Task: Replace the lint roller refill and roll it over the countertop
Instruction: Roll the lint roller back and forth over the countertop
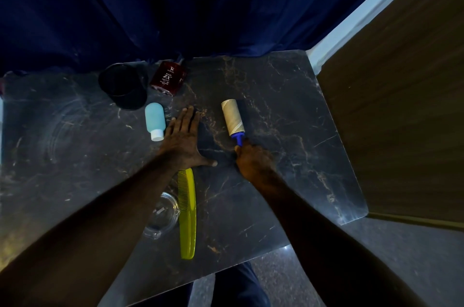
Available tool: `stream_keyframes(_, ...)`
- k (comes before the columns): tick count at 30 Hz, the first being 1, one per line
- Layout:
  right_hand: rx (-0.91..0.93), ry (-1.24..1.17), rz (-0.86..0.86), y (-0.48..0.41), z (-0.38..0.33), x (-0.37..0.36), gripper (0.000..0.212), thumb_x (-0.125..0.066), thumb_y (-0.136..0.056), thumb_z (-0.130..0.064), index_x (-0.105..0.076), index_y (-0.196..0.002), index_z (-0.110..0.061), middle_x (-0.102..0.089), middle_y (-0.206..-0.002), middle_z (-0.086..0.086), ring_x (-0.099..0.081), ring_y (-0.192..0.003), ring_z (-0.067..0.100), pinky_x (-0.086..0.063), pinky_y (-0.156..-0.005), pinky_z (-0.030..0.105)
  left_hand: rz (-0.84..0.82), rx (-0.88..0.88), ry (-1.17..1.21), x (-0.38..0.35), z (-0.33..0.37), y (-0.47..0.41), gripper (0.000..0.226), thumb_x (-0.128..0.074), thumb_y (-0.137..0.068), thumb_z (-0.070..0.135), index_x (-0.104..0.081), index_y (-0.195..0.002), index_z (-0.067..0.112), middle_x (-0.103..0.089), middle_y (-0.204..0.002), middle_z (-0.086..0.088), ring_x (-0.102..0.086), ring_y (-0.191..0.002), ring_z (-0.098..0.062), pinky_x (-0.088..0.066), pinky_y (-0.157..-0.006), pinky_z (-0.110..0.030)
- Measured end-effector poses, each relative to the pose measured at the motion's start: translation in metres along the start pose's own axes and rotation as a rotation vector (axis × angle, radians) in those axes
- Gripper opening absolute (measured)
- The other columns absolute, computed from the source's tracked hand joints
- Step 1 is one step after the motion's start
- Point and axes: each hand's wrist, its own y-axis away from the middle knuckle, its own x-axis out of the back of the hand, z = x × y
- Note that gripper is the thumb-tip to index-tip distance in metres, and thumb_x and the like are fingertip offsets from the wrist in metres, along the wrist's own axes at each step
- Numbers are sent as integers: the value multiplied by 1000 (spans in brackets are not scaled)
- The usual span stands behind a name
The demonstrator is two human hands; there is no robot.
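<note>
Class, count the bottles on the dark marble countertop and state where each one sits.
2. The red bottle stands at the back beside the black cup; the light-blue bottle lies just left of the left hand. None seems hidden.

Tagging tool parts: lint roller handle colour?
Blue handle, gripped by the right hand; head view.
</note>
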Motion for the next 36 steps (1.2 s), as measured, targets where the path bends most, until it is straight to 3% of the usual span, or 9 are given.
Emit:
stream_keyframes(5, -38, 41, 45, 1, -1, -2, 48, -37, -100, -53, -51, -131, -18, -64, -121, 13, -62, -109, 31, -45, -92, 43, 16, 5, 0, -5, -2, -3, 160, -74, -50, 91, 15, -164, 24, 22, -173, 0, 17, -160, -24, 1, -128, -49)
stream_keyframes(12, -59, 24, 59, 2, -2, -7, 61, -58, -88, -59, -50, -131, -17, -62, -120, 10, -60, -109, 27, -48, -87, 42, 21, -17, 13, -9, -6, -6, 159, -76, -50, 89, 13, -165, 25, 21, -174, -1, 17, -160, -23, 1, -129, -49)
stream_keyframes(17, -33, -12, 130, -3, 3, -11, 61, -62, -80, -60, -57, -122, -17, -68, -115, 12, -66, -105, 33, -53, -85, 40, 69, -25, 52, 0, 0, 3, 156, -82, -50, 81, 3, -166, 22, 14, -175, -3, 11, -161, -24, -2, -131, -50)
stream_keyframes(21, -52, 0, 154, -4, -1, -14, 67, -64, -77, -63, -56, -122, -13, -67, -117, 15, -64, -109, 37, -51, -87, 42, 44, -19, 22, 0, 0, 3, 156, -82, -53, 80, 7, -166, 19, 18, -174, -4, 16, -161, -24, 3, -131, -47)
stream_keyframes(36, -121, -80, -2, 4, -11, 2, 67, -68, -82, -58, -51, -130, -15, -62, -117, 12, -61, -105, 28, -53, -90, 45, 24, -36, 46, -6, -7, -7, 150, -81, -60, 79, 8, -166, 20, 19, -174, -4, 16, -160, -25, 11, -124, -42)
